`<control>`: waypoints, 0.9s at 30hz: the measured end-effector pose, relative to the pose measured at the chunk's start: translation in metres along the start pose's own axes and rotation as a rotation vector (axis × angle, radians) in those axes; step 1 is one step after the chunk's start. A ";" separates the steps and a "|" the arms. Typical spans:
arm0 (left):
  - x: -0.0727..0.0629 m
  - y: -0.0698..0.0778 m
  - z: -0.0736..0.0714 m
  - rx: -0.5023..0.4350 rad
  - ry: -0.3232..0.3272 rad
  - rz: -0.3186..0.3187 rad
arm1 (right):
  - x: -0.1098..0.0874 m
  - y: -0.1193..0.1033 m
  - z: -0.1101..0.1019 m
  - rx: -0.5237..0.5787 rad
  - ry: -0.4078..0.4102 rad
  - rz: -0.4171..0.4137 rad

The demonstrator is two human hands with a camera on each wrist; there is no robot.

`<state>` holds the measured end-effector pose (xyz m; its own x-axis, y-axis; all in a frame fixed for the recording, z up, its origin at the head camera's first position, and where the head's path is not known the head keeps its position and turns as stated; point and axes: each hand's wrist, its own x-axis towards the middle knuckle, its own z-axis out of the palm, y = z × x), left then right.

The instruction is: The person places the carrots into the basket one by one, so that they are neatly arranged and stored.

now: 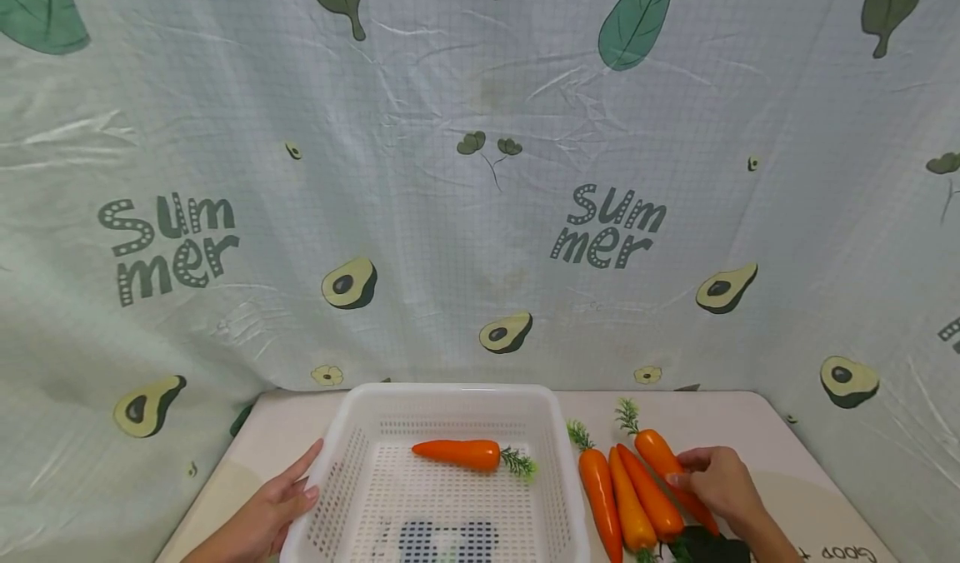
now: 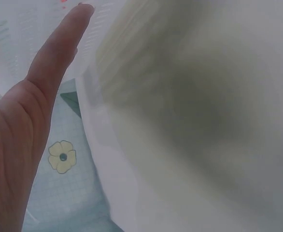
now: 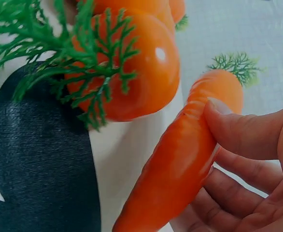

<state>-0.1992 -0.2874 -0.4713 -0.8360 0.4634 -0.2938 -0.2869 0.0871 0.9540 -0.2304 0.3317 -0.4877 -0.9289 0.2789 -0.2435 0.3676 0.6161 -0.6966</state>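
In the head view my right hand pinches an orange carrot with a green leafy top, thumb on one side and fingers on the other. The right wrist view shows the thumb pressed on the carrot's thick end, its tip pointing down. Three more carrots lie side by side just left of it. My left hand rests against the left side of a white perforated plastic basket, fingers extended at its rim. One carrot lies crosswise inside the basket, leafy end to the right.
A white table bears the basket and carrots. Dark printed shapes and lettering mark its near right part. Behind and at the sides hangs a pale curtain printed with avocados and leaves.
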 end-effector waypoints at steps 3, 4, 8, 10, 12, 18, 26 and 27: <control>0.000 0.001 0.001 0.010 -0.001 -0.002 | 0.000 -0.002 0.000 0.014 -0.007 -0.007; 0.000 0.001 0.001 0.011 -0.002 -0.003 | 0.000 -0.003 0.000 0.020 -0.007 -0.012; -0.001 0.002 0.002 0.016 0.009 -0.009 | -0.002 -0.005 0.001 0.045 -0.005 -0.055; -0.001 0.003 0.003 0.020 0.014 -0.009 | -0.003 -0.007 0.002 0.051 0.009 -0.081; -0.001 0.003 0.003 0.022 0.021 -0.011 | -0.004 -0.009 0.002 0.054 0.024 -0.105; -0.001 0.004 0.004 0.027 0.032 -0.010 | -0.009 -0.017 0.001 0.038 0.055 -0.158; 0.000 0.004 0.005 0.015 0.056 -0.032 | -0.014 -0.029 -0.002 0.055 0.039 -0.173; 0.000 0.004 0.005 0.014 0.052 -0.034 | -0.014 -0.029 -0.002 0.056 0.038 -0.174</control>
<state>-0.1978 -0.2830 -0.4670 -0.8494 0.4133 -0.3281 -0.3090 0.1144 0.9442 -0.2280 0.3109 -0.4625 -0.9755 0.2002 -0.0913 0.1978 0.6157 -0.7628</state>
